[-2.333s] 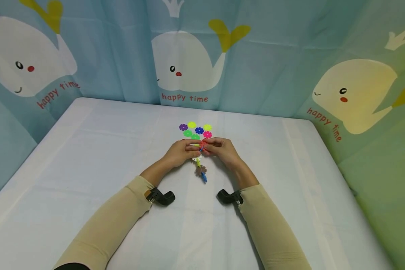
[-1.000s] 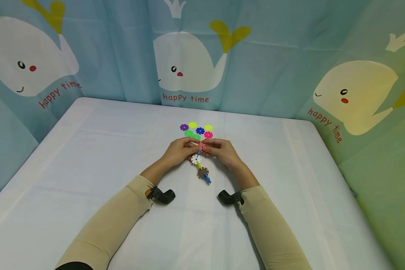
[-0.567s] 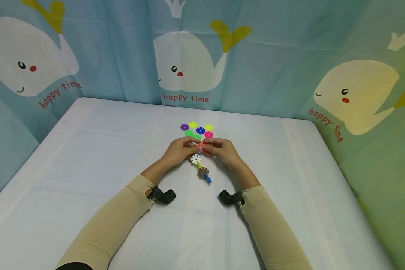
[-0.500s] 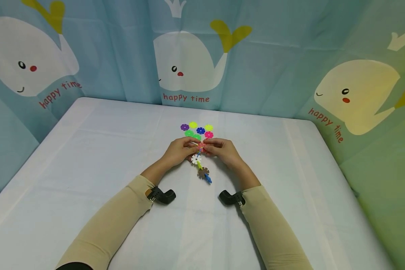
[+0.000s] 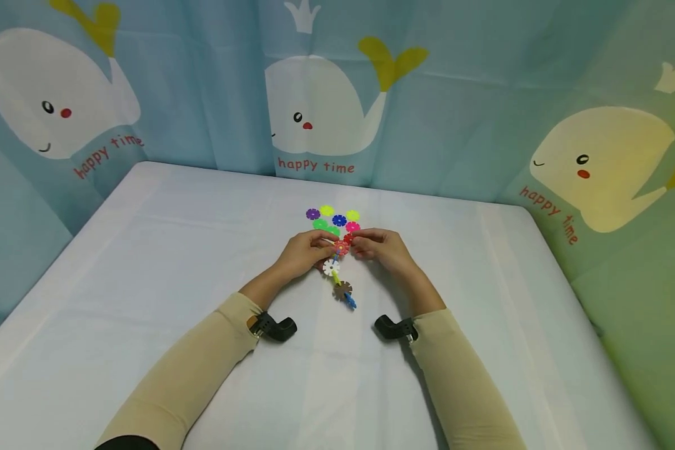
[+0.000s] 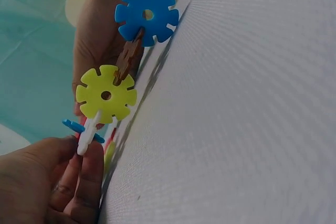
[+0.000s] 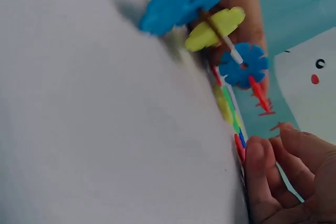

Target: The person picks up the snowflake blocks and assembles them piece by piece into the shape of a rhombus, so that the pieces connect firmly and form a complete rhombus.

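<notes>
My left hand (image 5: 306,253) pinches the upper end of a chain of slotted plastic snowflake discs between thumb and fingers. The chain runs toward me: a coral-red disc (image 5: 341,248), a small blue disc (image 7: 244,65), a white disc (image 5: 331,267), a yellow disc (image 6: 106,95), a brown disc (image 5: 343,290) and a blue disc (image 6: 147,15) at the near end. Just right of the coral-red disc, my right hand (image 5: 385,249) is apart from the chain, its fingers loosely bent with nothing visible between them. A loose red disc (image 5: 348,238) lies by its fingertips.
Beyond the hands, several loose discs lie flat on the white table (image 5: 202,269): a purple disc (image 5: 312,214), a dark blue disc (image 5: 339,220), a pink disc (image 5: 352,227), and yellow and green ones. A whale-print curtain (image 5: 214,94) hangs behind the table.
My right hand has let go of the coral-red disc and moved slightly right, uncovering the loose red disc. The left hand still holds the chain. The head view has shifted a little.
</notes>
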Action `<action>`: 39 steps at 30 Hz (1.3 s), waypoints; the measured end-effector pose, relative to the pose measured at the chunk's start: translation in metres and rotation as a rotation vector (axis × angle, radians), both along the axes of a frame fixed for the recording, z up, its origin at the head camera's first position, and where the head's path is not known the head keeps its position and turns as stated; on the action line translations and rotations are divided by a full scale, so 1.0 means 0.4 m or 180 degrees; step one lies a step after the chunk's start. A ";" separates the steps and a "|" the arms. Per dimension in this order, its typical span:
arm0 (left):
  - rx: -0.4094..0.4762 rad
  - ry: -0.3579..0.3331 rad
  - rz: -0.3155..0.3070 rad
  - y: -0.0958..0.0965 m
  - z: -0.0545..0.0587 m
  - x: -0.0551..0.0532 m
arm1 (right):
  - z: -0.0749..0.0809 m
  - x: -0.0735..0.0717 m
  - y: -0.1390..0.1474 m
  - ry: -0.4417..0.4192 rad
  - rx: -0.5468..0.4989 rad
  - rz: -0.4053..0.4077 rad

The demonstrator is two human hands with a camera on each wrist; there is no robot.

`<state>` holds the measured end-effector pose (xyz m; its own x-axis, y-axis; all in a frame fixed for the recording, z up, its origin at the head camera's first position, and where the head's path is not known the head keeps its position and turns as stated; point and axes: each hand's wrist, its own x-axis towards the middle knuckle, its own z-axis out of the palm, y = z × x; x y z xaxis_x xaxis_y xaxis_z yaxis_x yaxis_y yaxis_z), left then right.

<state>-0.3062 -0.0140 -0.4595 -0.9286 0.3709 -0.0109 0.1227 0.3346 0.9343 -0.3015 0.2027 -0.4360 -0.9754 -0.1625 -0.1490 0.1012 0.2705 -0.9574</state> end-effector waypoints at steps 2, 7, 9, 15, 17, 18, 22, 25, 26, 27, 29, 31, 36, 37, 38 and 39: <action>0.0033 -0.0024 0.0000 0.003 0.000 0.000 | 0.007 -0.006 0.006 0.0004 0.0114 -0.0060; 0.0030 -0.0034 0.0025 0.009 0.001 -0.001 | 0.034 -0.031 0.020 0.0063 0.0582 -0.0300; -0.0003 -0.0027 0.0028 0.010 0.001 -0.002 | 0.042 -0.044 0.026 0.0044 0.0688 -0.0365; -0.0036 -0.0054 0.0031 0.010 0.001 -0.001 | 0.042 -0.084 0.023 -0.0103 0.0826 -0.0481; -0.0020 -0.0073 0.0028 0.009 0.000 0.000 | 0.037 -0.094 0.017 -0.0140 0.0865 -0.0476; -0.0009 -0.0080 0.0027 0.009 0.000 0.000 | 0.034 -0.098 0.014 -0.0149 0.0884 -0.0471; 0.0060 -0.0106 -0.0006 0.007 -0.005 -0.001 | 0.023 -0.109 0.001 -0.0114 0.0920 -0.0560; 0.0085 -0.0097 -0.0019 0.007 -0.009 -0.003 | 0.015 -0.111 -0.007 0.0002 0.0996 -0.0656; 0.0081 -0.0092 -0.0013 0.007 -0.008 -0.003 | 0.012 -0.111 -0.009 0.0051 0.1042 -0.0685; 0.0079 -0.0088 -0.0010 0.007 -0.008 -0.003 | 0.010 -0.111 -0.012 0.0106 0.1082 -0.0720; 0.0073 -0.0086 -0.0005 0.007 -0.007 -0.003 | 0.005 -0.109 -0.017 0.0225 0.1164 -0.0786; 0.0071 -0.0093 -0.0001 0.007 -0.006 -0.003 | 0.000 -0.106 -0.023 0.0355 0.1245 -0.0838; 0.0044 -0.0077 0.0018 0.005 -0.007 -0.004 | -0.008 -0.097 -0.037 0.0604 0.1308 -0.0897; 0.0035 -0.0069 0.0022 0.005 -0.007 -0.004 | -0.008 -0.095 -0.040 0.0622 0.1295 -0.0907; 0.0031 -0.0064 0.0024 0.005 -0.007 -0.004 | -0.008 -0.094 -0.041 0.0631 0.1284 -0.0918; 0.0030 -0.0062 0.0024 0.005 -0.007 -0.003 | -0.008 -0.093 -0.043 0.0629 0.1272 -0.0931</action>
<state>-0.3074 -0.0121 -0.4621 -0.9311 0.3640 -0.0254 0.1020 0.3267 0.9396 -0.3386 0.1856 -0.4394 -0.9872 0.1524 0.0475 0.0553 0.6055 -0.7940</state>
